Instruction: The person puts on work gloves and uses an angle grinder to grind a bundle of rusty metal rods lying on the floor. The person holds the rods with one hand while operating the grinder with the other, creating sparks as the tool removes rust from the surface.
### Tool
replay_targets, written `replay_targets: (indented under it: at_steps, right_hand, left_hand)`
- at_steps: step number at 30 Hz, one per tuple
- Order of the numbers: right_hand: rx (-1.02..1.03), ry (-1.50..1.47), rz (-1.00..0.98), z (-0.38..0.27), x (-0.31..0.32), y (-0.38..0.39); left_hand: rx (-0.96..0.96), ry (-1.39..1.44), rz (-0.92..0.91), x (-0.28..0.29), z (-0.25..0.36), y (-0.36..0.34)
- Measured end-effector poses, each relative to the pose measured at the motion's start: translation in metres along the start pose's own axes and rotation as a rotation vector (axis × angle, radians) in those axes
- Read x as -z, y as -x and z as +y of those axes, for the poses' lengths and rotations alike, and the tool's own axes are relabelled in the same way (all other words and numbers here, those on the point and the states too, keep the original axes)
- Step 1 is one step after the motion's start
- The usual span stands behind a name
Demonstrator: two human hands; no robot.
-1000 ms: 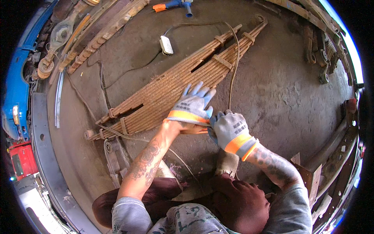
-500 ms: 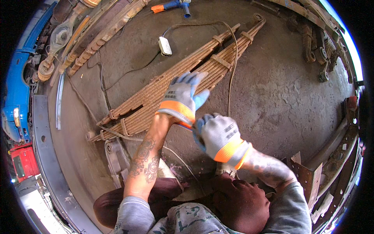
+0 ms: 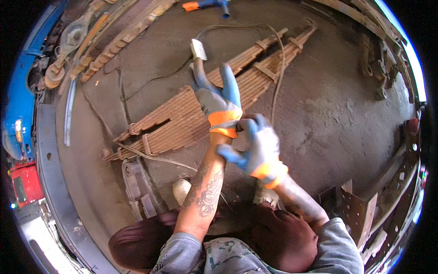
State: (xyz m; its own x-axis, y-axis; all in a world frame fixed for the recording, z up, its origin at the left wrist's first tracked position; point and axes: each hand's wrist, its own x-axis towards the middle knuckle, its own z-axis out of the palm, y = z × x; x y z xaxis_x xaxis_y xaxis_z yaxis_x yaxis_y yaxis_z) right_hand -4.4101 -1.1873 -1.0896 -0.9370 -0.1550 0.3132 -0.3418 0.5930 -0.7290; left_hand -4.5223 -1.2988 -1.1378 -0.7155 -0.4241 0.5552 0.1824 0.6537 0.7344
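Now the right hand point(image 3: 258, 148) grips the orange cuff point(image 3: 223, 122) of the left hand's point(image 3: 214, 98) glove — left fingers spread open — above the spring stack point(image 3: 182, 116).

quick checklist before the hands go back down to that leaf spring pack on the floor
1. Left hand gloved: ok.
2. Right hand gloved: ok; it grips the left glove's orange cuff.
3. Both hands free of tools: ok.
4. Leaf spring pack lying flat on the floor: ok.
5. Cable off the pack: not ok, it crosses it.
6. Pack's clamps tight: cannot tell.
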Motion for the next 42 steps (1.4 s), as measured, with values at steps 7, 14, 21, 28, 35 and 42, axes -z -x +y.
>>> replay_targets:
  at_steps: [7,14,21,28,35,42]
  right_hand:
    - [0.147,-0.095,0.044,0.036,-0.025,0.024]
    - [-0.072,0.217,-0.474,0.027,-0.035,0.02]
    - [0.266,-0.041,-0.32,-0.021,-0.014,-0.016]
    - [-0.429,-0.626,-0.16,0.008,0.007,-0.011]
    - [-0.024,-0.346,-0.013,0.037,0.02,-0.035]
    - [0.502,-0.025,-0.281,0.032,0.014,-0.025]
  left_hand:
    - [0.319,0.103,-0.326,0.005,-0.016,0.045]
    - [-0.254,-0.51,-0.18,0.039,-0.026,-0.031]
    - [0.194,-0.266,-0.747,0.02,-0.01,-0.036]
    - [0.27,-0.154,-0.504,0.016,-0.013,-0.057]
    - [1.114,0.807,-0.564,-0.026,-0.007,-0.037]
    - [1.008,1.262,-0.41,0.014,0.003,-0.068]
